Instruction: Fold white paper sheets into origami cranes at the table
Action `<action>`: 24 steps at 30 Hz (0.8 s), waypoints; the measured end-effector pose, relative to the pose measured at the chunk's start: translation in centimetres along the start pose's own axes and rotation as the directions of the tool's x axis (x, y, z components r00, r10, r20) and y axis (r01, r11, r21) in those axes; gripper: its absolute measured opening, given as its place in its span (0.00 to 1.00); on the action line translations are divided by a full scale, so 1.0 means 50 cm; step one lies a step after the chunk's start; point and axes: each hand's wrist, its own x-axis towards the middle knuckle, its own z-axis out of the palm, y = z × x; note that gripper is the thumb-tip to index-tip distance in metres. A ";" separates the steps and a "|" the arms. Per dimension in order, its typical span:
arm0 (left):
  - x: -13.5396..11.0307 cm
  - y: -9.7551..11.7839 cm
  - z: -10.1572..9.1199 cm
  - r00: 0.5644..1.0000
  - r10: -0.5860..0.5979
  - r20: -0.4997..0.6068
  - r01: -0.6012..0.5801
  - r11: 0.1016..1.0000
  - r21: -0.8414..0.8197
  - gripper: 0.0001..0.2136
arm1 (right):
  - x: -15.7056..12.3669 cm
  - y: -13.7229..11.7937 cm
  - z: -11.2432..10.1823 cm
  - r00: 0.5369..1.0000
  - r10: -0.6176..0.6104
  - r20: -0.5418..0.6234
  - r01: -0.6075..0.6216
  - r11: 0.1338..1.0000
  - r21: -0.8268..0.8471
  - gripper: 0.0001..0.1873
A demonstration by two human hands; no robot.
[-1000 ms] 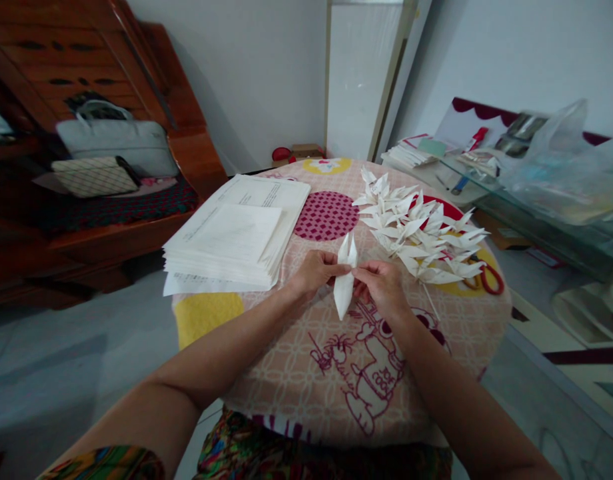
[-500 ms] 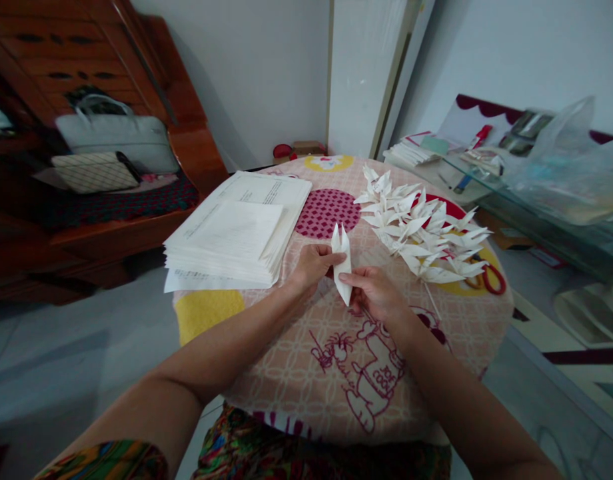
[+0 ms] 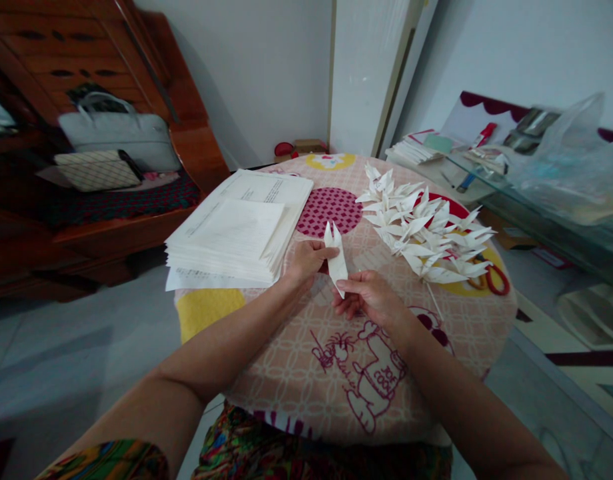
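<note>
Your left hand (image 3: 310, 261) is pinching the folded paper (image 3: 338, 267) midway, right of the stack (image 3: 219, 259); your right hand (image 3: 375, 295) is pinching its near tip. Paper shapes (image 3: 409, 230) are lying farther right of the stack.

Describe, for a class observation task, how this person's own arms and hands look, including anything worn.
The left hand and right hand are ungloved and bare at the wrist. High on the left arm, a loose sleeve shows a busy pattern of green, yellow, red and blue. The right arm is bare as far as it shows.
</note>
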 end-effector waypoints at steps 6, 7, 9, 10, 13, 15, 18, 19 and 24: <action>0.000 0.000 0.000 1.000 0.011 -0.015 -0.011 1.000 -0.003 0.11 | 0.000 0.001 0.001 1.000 0.021 0.009 -0.021 1.000 0.013 0.14; 0.000 0.000 0.000 1.000 0.014 -0.018 -0.014 1.000 -0.006 0.10 | -0.001 0.001 0.001 1.000 0.025 0.007 -0.025 1.000 0.015 0.14; 0.002 0.001 -0.001 1.000 0.013 -0.019 -0.013 1.000 -0.007 0.09 | -0.002 -0.001 0.003 0.999 0.032 0.002 -0.032 0.999 0.018 0.14; 0.004 0.001 -0.002 1.000 0.011 -0.017 -0.012 1.000 -0.007 0.08 | -0.002 -0.002 0.004 0.999 0.033 0.001 -0.033 0.999 0.020 0.14; 0.008 0.001 -0.005 1.000 0.002 -0.016 -0.002 1.000 -0.009 0.08 | -0.004 -0.004 0.006 1.000 0.026 0.009 -0.027 0.999 0.021 0.14; 0.010 0.000 -0.007 1.000 -0.011 -0.018 0.010 1.000 -0.012 0.08 | -0.006 -0.006 0.007 0.999 0.027 0.021 -0.027 0.999 0.019 0.13; 0.012 -0.001 -0.007 1.000 -0.020 -0.017 0.020 1.000 -0.020 0.08 | -0.007 -0.007 0.009 0.999 0.039 0.016 -0.039 0.999 0.012 0.13; 0.012 -0.001 -0.008 1.000 -0.018 -0.019 0.017 1.000 -0.024 0.08 | -0.007 -0.008 0.010 0.999 0.040 -0.002 -0.040 0.999 0.004 0.13; 0.015 -0.001 -0.012 0.998 0.026 -0.052 -0.028 0.999 -0.023 0.09 | -0.006 -0.008 0.011 0.993 0.009 -0.117 -0.018 0.997 -0.076 0.13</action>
